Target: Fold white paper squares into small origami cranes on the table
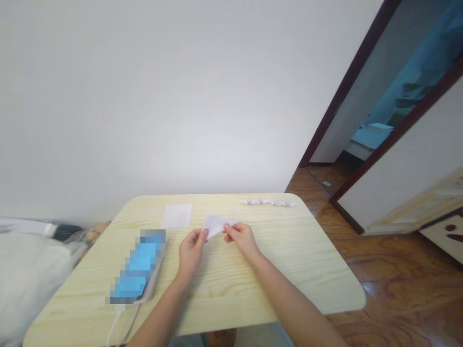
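Observation:
Between my two hands, just above the wooden table, is a small piece of white paper with a slanted, seemingly folded shape. My left hand pinches its lower left corner between thumb and fingers. On the right side, my right hand grips the paper's edge with thumb and forefinger. Flat on the table to the upper left lies a white sheet with faint lines on it. Beyond my right hand, a thin row of folded white pieces lies near the table's far edge.
A blurred-out phone-like device with a blue screen rests at the left, a white cable running off the near edge. A white wall stands behind the table. Right of it are wooden floor and a doorway; pale bedding is at the left.

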Demonstrator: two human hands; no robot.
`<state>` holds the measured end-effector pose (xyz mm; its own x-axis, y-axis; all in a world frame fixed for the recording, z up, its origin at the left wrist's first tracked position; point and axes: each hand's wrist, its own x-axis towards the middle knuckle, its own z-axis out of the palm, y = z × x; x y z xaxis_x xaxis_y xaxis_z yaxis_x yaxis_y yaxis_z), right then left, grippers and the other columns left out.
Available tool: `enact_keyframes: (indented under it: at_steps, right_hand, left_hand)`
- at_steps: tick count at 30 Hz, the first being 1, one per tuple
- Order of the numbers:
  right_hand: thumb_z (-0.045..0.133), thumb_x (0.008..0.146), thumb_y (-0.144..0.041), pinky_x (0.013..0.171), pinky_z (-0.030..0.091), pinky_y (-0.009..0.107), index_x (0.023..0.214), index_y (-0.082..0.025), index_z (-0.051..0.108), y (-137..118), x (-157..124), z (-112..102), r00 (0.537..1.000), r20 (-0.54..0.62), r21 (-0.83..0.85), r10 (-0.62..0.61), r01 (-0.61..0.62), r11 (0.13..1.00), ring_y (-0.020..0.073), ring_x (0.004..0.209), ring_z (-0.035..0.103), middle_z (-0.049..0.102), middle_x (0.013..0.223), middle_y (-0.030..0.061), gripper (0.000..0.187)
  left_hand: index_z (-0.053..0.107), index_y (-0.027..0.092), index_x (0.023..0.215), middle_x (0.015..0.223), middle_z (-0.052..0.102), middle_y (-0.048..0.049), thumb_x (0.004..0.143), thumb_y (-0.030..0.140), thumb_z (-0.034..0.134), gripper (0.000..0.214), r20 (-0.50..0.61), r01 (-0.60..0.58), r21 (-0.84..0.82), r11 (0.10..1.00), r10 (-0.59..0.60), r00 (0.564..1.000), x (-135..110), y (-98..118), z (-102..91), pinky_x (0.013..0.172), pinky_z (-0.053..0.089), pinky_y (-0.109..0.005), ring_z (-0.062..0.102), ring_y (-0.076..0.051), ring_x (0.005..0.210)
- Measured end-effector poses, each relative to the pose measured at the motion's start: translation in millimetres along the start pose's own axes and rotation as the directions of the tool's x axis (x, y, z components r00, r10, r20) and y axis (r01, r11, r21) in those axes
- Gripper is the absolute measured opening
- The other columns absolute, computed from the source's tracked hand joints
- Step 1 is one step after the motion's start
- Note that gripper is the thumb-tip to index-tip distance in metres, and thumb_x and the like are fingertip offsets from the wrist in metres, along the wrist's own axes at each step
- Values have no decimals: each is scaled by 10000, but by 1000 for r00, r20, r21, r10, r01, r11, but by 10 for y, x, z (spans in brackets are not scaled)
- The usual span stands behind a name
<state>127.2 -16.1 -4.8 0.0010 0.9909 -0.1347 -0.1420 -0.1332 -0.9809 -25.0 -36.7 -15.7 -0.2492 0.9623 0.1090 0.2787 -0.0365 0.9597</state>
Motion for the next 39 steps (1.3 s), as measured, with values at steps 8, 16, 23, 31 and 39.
enact_keyframes:
  at_steps: [8,16,23,31,39]
  right_hand:
    - [681,593,-463,459,417,201,592,-121,624,-34,10,-64,998,-59,71,-24,28,997,88,435,501,561,464,-3,346]
    - [607,644,-520,400,396,205,567,-112,608,-22,81,-138,995,-102,173,15,3,985,92,403,490,563,470,27,416]
    - [607,619,-553,446,453,223,786,-133,650,-52,123,-200,999,51,165,12,-21,986,111,498,558,640,655,49,454]
    - [669,606,-453,492,438,227,669,-125,608,-58,45,-128,996,28,-3,-82,83,997,104,471,527,586,506,5,339]
    - [631,649,-448,471,396,216,674,-129,602,-22,53,-137,990,37,-59,-133,135,989,97,449,493,557,478,-8,322]
  left_hand:
    - [635,145,751,631,643,-24,736,484,516,360,-5,-13,21,1000,13,1000,-15,-6,25,590,429,-244,586,-171,613]
    - [614,150,693,582,601,-4,739,495,507,365,10,-20,34,999,20,1000,-30,3,25,559,405,-229,550,-154,580]
    - [602,148,684,592,598,-7,733,498,515,364,-10,13,-8,1000,-14,1000,7,-16,-39,587,419,-239,557,-159,606]
    - [615,138,822,788,673,-56,585,475,653,414,168,94,-219,971,-57,984,5,28,29,642,471,-286,612,-188,675]
    - [630,131,765,614,646,-18,618,429,653,332,120,118,-239,964,-91,989,-14,58,18,547,435,-231,588,-148,567]
